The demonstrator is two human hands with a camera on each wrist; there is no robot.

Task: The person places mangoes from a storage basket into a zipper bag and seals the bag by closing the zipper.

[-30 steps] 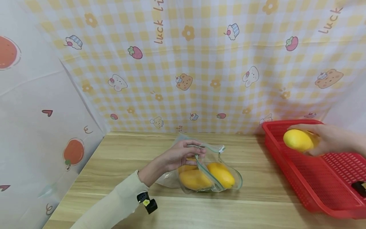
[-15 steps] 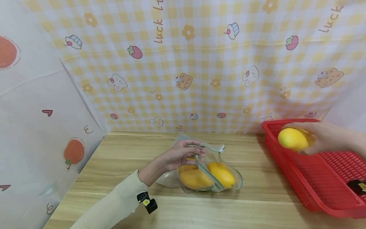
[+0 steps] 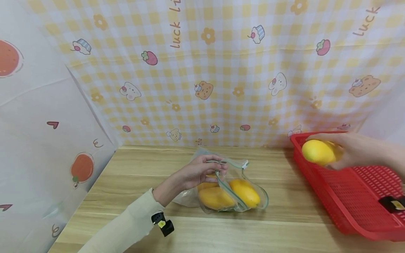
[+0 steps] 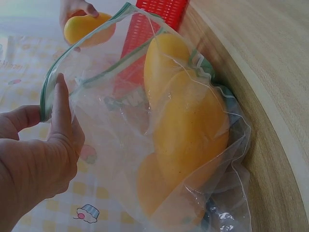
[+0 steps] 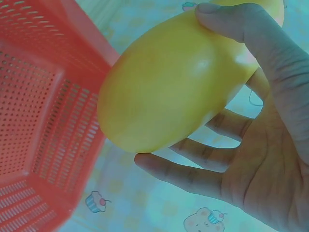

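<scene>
A clear zip bag with a green seal lies on the table, several yellow mangoes inside it. My left hand pinches the bag's mouth and keeps it apart; in the left wrist view thumb and fingers are at the green seal strip. My right hand grips another mango above the far left part of the red basket. The right wrist view shows the thumb over this mango and the other fingers beneath it.
The red plastic basket stands at the right of the wooden table, its left wall facing the bag. A checked cloth with cartoon prints hangs behind the table. White printed cloth covers the left side.
My right hand has moved left with the mango, over the basket toward its left rim. The left hand and the bag have stayed in place.
</scene>
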